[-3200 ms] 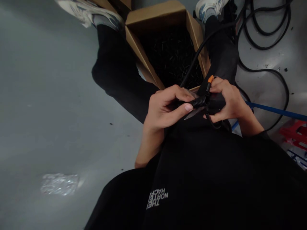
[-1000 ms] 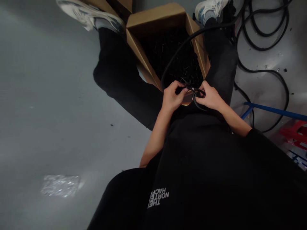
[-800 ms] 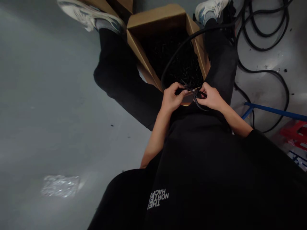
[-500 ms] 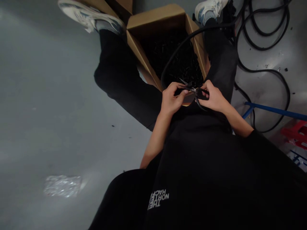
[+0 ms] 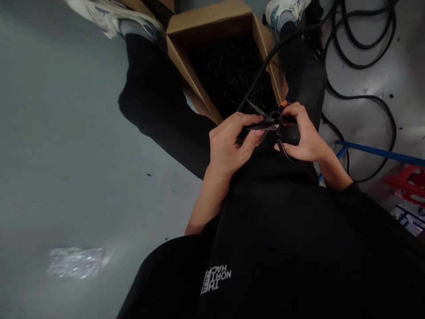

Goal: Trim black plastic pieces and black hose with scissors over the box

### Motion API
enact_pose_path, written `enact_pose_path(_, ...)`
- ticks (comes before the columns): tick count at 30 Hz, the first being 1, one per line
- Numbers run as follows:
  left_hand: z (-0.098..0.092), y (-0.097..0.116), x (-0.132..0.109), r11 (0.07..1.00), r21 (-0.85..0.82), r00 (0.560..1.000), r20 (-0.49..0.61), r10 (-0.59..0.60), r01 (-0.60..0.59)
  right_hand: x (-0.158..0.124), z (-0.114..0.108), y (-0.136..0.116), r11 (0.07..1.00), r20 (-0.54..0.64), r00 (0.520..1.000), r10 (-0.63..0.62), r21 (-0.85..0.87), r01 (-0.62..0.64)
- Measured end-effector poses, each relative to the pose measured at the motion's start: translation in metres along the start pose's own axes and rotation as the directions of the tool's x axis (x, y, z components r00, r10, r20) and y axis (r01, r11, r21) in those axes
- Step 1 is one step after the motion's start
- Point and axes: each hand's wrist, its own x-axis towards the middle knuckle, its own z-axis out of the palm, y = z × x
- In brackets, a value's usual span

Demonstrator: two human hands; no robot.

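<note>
My right hand (image 5: pixel 303 133) is closed round the handles of dark scissors (image 5: pixel 257 108), whose blades stand apart and point left. My left hand (image 5: pixel 230 141) pinches a small black tubular part (image 5: pixel 273 117) at the blades, with thumb and fingertips close to the metal. Where the part meets the blades is partly hidden by my fingers. Just beyond my hands, between my legs, a cardboard box (image 5: pixel 212 15) holds a heap of small black pieces (image 5: pixel 229 71). A thick black cable (image 5: pixel 265 60) runs across the box toward my hands.
Coils of black cable (image 5: pixel 375 95) lie on the floor at the right. A blue metal bar (image 5: pixel 381 151) and a red plastic object (image 5: pixel 407 181) are at the right edge. A clear crinkled packet (image 5: pixel 75 262) lies on the floor at lower left.
The scissor blades have spread wider apart and the fingers of my right hand have opened out with the handles. My left hand appears larger and nearer the camera. The view has shifted slightly.
</note>
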Motion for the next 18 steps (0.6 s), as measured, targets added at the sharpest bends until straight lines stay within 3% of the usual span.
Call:
enact_pose_path(4, -0.004, 0.001, 0.001, 0.999, -0.04, 1.0, 0.017, -0.006, 0.006, -0.003, 0.001, 0.004, 1.0, -0.006, 1.0, -0.007, 0.014, 0.007)
enact_pose_path(12, -0.011, 0.003, 0.01, 0.974, -0.223, 0.981, 0.185, 0.065, -0.022, -0.001, -0.004, -0.001, 0.998, -0.002, 0.999, -0.036, -0.043, 0.036)
enact_pose_path(18, -0.014, 0.003, 0.013, 0.966, -0.243, 0.963, 0.269, -0.022, 0.09, -0.003, -0.006, -0.006, 0.997, -0.017, 0.999, -0.052, -0.057, 0.051)
